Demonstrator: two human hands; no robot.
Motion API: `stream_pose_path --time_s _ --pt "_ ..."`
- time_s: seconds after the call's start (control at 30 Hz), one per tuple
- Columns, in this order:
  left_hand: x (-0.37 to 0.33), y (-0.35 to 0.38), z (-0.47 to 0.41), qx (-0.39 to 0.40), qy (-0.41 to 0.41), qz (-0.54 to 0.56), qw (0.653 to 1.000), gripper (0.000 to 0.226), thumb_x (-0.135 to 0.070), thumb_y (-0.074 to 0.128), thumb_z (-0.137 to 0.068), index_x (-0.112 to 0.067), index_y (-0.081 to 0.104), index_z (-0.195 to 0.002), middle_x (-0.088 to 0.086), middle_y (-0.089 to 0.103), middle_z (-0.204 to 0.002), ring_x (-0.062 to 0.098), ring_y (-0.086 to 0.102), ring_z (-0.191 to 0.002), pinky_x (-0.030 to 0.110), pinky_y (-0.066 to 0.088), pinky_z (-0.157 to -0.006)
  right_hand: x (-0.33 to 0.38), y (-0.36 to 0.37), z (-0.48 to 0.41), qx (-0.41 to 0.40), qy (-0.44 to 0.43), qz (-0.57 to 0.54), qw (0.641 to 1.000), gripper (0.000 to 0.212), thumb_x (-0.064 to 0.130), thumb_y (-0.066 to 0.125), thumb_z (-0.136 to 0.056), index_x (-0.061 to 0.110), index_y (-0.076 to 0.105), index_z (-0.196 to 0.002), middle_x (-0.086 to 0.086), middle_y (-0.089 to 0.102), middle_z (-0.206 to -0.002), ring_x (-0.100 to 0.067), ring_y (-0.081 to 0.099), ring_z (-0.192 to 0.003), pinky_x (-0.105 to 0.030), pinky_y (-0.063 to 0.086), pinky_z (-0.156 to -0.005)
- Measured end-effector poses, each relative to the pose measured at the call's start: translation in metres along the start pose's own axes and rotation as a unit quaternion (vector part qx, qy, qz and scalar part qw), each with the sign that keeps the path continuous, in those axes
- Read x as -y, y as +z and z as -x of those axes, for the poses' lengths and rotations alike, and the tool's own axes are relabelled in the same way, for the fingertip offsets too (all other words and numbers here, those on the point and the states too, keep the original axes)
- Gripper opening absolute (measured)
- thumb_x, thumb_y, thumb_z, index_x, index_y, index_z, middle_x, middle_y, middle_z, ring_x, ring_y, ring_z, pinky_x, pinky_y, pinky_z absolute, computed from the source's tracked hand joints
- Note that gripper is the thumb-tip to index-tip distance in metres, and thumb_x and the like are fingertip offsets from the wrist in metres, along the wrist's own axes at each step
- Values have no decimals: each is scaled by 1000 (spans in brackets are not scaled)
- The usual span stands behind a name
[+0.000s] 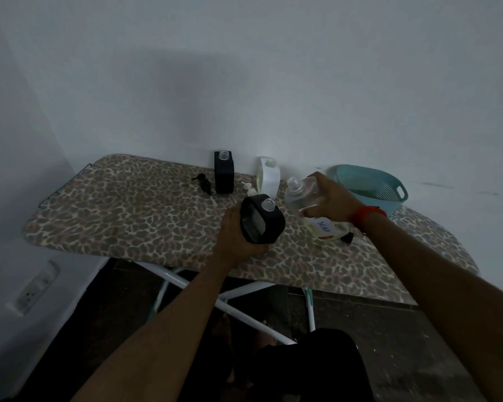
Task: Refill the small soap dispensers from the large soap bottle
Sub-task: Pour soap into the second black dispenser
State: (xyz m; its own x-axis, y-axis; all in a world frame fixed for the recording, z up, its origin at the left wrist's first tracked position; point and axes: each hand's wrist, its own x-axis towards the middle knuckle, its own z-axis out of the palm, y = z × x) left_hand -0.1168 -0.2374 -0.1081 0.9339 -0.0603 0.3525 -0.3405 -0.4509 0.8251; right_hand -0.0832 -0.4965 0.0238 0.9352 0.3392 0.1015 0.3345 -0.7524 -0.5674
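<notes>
Mostly the view is filled by a leopard-print ironing board (128,210) set against a pale wall. Taking the board's middle as the dial, a teal basket (363,184) with a perforated wall sits at 2 o'clock by the wall.

Just right of centre, the right hand (330,198) is wrapped over the large soap bottle (301,195), fingers curled round its clear body. The bottle is tilted, its uncapped neck pointing toward 10 o'clock and its "SOAP" label facing up below the hand; whether its base touches the board I cannot tell. A red band (368,214) circles that wrist.

At the centre, the left hand (238,233) grasps a black dispenser (262,220) from its left side and underneath. It leans back toward the camera with its open clear neck uppermost, just beside the bottle's mouth but apart from it.

At 12 o'clock a second black dispenser (224,172) stands upright with no pump. A white dispenser (268,177), also open-necked, stands at 1 o'clock.

A black pump (203,182) lies at 11 o'clock beside the upright black one, and a white pump (248,188) lies between the two standing dispensers.
</notes>
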Motion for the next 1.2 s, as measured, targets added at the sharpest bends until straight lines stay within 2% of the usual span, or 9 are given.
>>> stream_pose_path --time_s 0.07,0.27,0.4,0.53,0.67,0.8,0.93,1.07,1.2 --pt "-1 -2 4 -8 7 -2 1000 113 -52 85 -53 -9 38 -146 12 46 -141 21 39 -131 24 25 -108 1 -4 -2 16 -3 24 1000 67 22 90 -67 22 50 -121 3 65 -101 -14 63 -88 -11 48 -61" --pt "-2 -4 3 17 2 8 1000 118 -68 77 -50 -21 34 -150 3 40 -142 15 34 -132 30 30 -106 2 -7 -3 35 -2 89 995 73 20 91 -64 21 51 -125 -3 66 -108 -24 64 -96 -39 56 -78" --pt "2 -3 2 32 -5 -5 999 121 -70 73 -49 -21 31 -151 4 36 -146 11 29 -133 29 25 -106 6 -7 -6 52 -4 121 991 75 24 90 -66 23 49 -129 -3 66 -112 -23 63 -100 -40 55 -84" --pt "3 -5 1 31 5 -5 1000 118 -67 76 -50 -23 32 -150 -10 33 -132 -6 25 -118 29 29 -101 7 -5 -8 78 -9 156 985 78 21 89 -67 21 47 -133 -6 65 -117 -24 61 -103 -36 52 -84" --pt "3 -6 1 33 3 -8 999 117 -65 77 -51 -26 31 -150 -15 29 -129 -11 22 -115 29 29 -100 7 -4 -10 87 -10 175 981 79 21 88 -68 21 46 -135 -7 64 -118 -25 61 -104 -31 47 -81" --pt "4 -5 0 44 -7 -5 999 118 -64 79 -51 -23 31 -150 -9 34 -136 -7 25 -120 27 29 -100 10 -3 -13 88 -13 192 977 80 22 89 -68 19 46 -136 -8 65 -120 -24 60 -106 -29 44 -81" --pt "9 -3 -3 55 -21 -12 998 121 -51 90 -55 -20 27 -154 4 33 -151 15 28 -138 32 26 -108 13 -2 -18 96 -18 216 972 81 23 89 -68 18 46 -136 -9 65 -120 -25 60 -105 -27 41 -79" --pt "12 -2 -5 54 -18 -13 998 120 -50 92 -56 -20 28 -153 3 34 -152 15 29 -139 37 30 -111 17 -4 -23 109 -12 238 965 83 25 89 -67 21 44 -137 -8 65 -120 -26 61 -105 -31 45 -80" --pt "11 -3 -5 45 -2 9 999 118 -58 86 -52 -24 31 -151 -2 40 -144 12 38 -131 30 34 -103 24 -7 -25 123 -5 256 959 87 25 88 -66 26 42 -140 -6 64 -115 -23 60 -98 -35 51 -79"
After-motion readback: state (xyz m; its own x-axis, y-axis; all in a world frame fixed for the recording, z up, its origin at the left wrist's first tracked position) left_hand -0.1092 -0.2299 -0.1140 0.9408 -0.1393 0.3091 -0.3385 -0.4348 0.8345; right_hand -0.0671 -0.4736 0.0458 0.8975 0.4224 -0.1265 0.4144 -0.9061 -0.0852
